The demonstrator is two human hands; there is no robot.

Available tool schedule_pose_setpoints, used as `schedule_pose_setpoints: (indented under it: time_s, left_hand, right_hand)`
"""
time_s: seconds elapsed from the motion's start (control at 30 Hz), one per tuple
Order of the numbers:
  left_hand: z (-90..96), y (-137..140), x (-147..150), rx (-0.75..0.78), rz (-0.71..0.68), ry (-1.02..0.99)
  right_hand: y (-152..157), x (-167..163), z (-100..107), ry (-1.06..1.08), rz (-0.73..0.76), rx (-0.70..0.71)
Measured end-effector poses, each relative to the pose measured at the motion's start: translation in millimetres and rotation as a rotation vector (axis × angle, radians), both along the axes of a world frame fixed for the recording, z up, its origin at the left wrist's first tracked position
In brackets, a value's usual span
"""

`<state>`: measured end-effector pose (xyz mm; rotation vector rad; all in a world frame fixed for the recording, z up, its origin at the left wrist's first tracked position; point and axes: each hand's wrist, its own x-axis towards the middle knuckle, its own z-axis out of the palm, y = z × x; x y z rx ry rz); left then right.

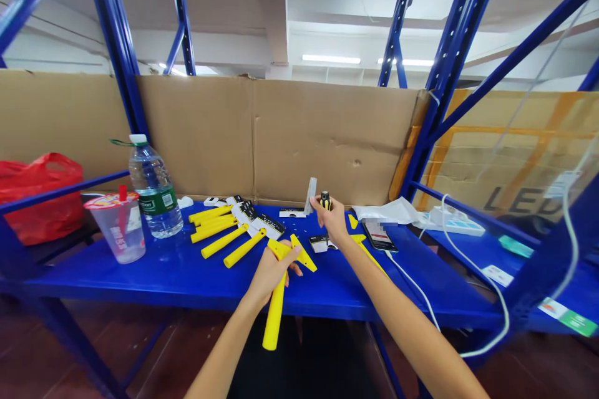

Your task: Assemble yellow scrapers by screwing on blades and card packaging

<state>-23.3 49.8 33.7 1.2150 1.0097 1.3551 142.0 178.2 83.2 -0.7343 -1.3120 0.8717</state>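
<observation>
Smooth, glossy blue-painted metal on the table (196, 283) here; smooth yellow plastic, fairly matt, on the T-shaped piece (276, 312) over the front edge; clear, shiny plastic on the bottle (152, 176) toward the back left corner; dull, dented cardboard (299, 137) along the back edge!

The left forearm (227, 349) and right forearm (397, 308) are bare for their whole visible length, slim and smooth in outline, tapering toward uncovered wrists. Each ends in a bare human hand, the left grip (268, 269) and the right grip (333, 222), with slender fingers. Between the forearms, a black patch (318, 368) is too dark to identify as clothing.
</observation>
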Motion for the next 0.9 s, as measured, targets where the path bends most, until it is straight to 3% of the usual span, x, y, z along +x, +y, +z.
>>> schedule_pose_setpoints:
  time_s: [0.27,0.73,0.9]
  left_hand:
    - [5.5,-1.9,1.7,0.070,0.091,0.012]
    - [10.7,-2.8,2.5,0.067,0.218,-0.044]
    - [6.8,0.1,0.5,0.077,0.222,-0.082]
  right_hand:
    - [-13.0,-7.2,-20.4,-0.157,0.024,0.041]
    - [-34.1,-11.3,-15.9,-0.211,0.071,0.090]
    - [-35.2,-11.6,-18.4,-0.175,0.137,0.021]
